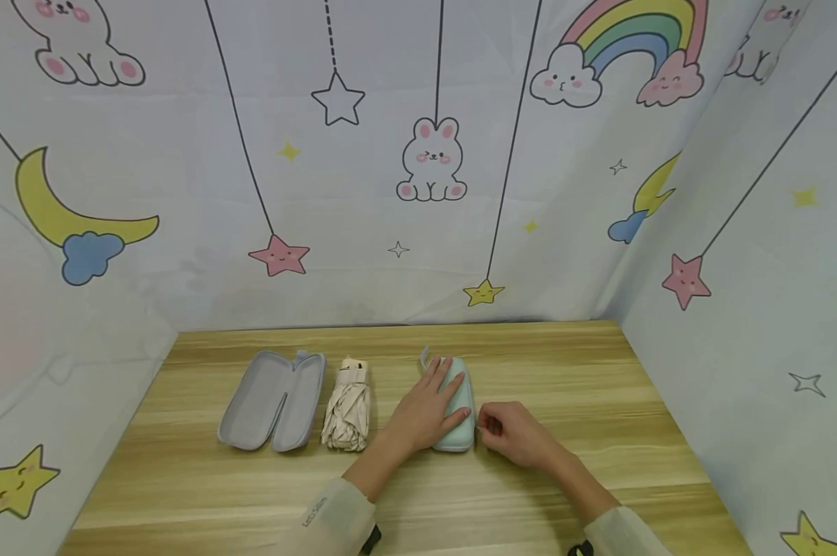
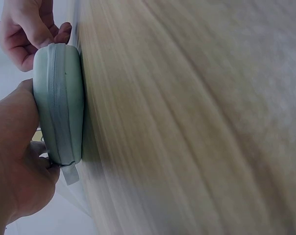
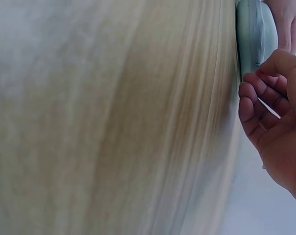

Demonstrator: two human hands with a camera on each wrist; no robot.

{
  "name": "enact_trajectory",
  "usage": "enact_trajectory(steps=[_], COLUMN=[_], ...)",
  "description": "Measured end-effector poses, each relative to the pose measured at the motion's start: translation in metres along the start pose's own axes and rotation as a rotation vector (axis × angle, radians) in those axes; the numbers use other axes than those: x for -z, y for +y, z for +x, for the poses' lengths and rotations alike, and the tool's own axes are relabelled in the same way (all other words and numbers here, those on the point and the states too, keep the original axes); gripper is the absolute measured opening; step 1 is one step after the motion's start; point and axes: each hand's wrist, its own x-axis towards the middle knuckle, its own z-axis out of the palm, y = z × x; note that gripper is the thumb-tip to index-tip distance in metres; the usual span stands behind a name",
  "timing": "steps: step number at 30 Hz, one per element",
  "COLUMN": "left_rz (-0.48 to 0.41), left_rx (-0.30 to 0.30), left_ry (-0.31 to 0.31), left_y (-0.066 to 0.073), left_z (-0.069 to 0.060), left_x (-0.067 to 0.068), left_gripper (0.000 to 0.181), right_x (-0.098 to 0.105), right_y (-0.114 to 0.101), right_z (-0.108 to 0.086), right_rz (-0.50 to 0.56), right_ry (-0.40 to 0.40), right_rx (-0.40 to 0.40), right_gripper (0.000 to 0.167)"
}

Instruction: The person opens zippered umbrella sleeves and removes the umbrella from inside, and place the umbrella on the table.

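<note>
on the green case, the near zip looked closed, the rest unclear; left hand lay spread on top, right hand apparently pinched the pull.

Wood-grain table: light brown, streaked. On its left part, a grey case lies open, its halves side by side. Just right of it, a crumpled beige fabric bundle lies lengthwise. Behind and at both sides hangs a white backdrop, printed with a rabbit, rainbow, crescent moon and stars.
</note>
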Motion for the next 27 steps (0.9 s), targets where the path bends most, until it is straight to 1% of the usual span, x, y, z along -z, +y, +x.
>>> enact_trajectory(steps=[3,6,15,20,24,27], left_rz=[-0.007,-0.007,-0.002,0.001,0.002,0.005], left_rx=[0.001,-0.004,-0.004,-0.005,-0.006,-0.003], left_ry=[-0.003,0.009,0.004,0.008,0.008,0.001], left_y=[0.0001,-0.0007,-0.0011,-0.0024,-0.0018,-0.0003], left_z=[0.0000,-0.0002,-0.0008,-0.0003,-0.0002,-0.0003], left_x=[0.0014,0.0005,-0.0013,-0.0039,-0.0036,-0.0017], left_gripper=[0.069,0.069,0.070,0.071,0.070,0.070], right_x=[0.0009,0.0008,-0.0012,-0.0037,-0.0053,-0.0055], right_y=[-0.0016,-0.0020,-0.0018,-0.0010,0.0003,0.0008], right_z=[0.0000,-0.0002,-0.0028,-0.0049,-0.0066,-0.0077], right_rz=[-0.003,-0.002,0.023,0.027,0.039,0.048], right_ry=[-0.016,-0.026,-0.028,-0.031,-0.043,-0.050], right_rx=[-0.007,-0.012,0.004,-0.008,-0.031,-0.033], right_gripper=[0.019,0.017,0.023,0.019,0.015,0.012])
